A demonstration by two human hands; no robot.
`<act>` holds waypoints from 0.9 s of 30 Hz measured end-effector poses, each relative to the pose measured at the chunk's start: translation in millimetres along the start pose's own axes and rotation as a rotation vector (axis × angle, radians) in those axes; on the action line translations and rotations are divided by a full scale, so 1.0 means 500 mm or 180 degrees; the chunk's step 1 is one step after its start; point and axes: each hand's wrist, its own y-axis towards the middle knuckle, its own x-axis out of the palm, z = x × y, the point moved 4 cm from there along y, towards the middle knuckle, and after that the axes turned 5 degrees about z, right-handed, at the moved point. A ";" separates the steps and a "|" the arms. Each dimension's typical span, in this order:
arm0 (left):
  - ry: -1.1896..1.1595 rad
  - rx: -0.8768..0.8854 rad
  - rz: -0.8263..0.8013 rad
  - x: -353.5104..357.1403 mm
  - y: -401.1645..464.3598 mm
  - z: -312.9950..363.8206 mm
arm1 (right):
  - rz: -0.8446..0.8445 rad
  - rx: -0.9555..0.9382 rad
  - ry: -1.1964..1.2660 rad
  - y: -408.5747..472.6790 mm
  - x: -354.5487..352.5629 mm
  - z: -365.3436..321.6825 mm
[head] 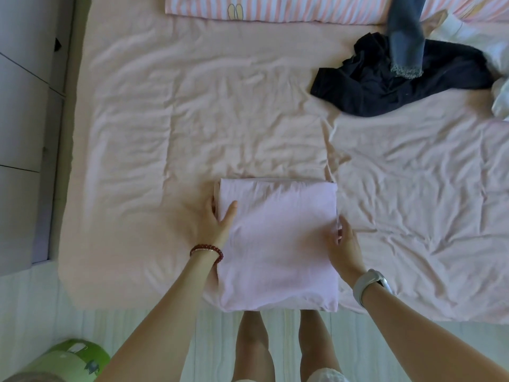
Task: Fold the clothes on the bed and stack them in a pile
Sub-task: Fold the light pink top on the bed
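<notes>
Squaring off a finished fold looks like the step in hand: in the head view, the folded pink garment (278,244) lies as a neat rectangle at the near edge of the bed (192,106), with both hands at its sides. The left hand (217,219) grips the left edge, thumb on top and fingers tucked under the layers. The right hand (344,244) rests against the right edge; its fingertips appear to pinch the cloth there, though this is hard to tell. Far off at the upper right lie a dark navy garment (391,89), blue jeans (405,37) and white clothes (468,37), all unfolded. Next, I judge, this piece needs a spot to start the pile.
</notes>
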 end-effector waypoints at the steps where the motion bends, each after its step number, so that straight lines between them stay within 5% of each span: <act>1: -0.0020 0.0013 -0.0067 0.013 0.011 0.009 | -0.0050 0.0073 -0.0056 0.005 0.002 -0.003; 7: 0.0176 -0.0168 0.0054 0.046 0.082 0.027 | -0.0142 0.0210 -0.0050 0.028 0.006 -0.005; 17: 0.0185 -0.0117 -0.0835 0.015 0.002 -0.032 | -0.0518 0.0241 0.0553 -0.016 -0.009 0.011; 27: -0.0245 0.0858 0.0047 -0.123 -0.005 0.084 | -0.0213 -0.0696 0.1070 -0.065 -0.013 -0.140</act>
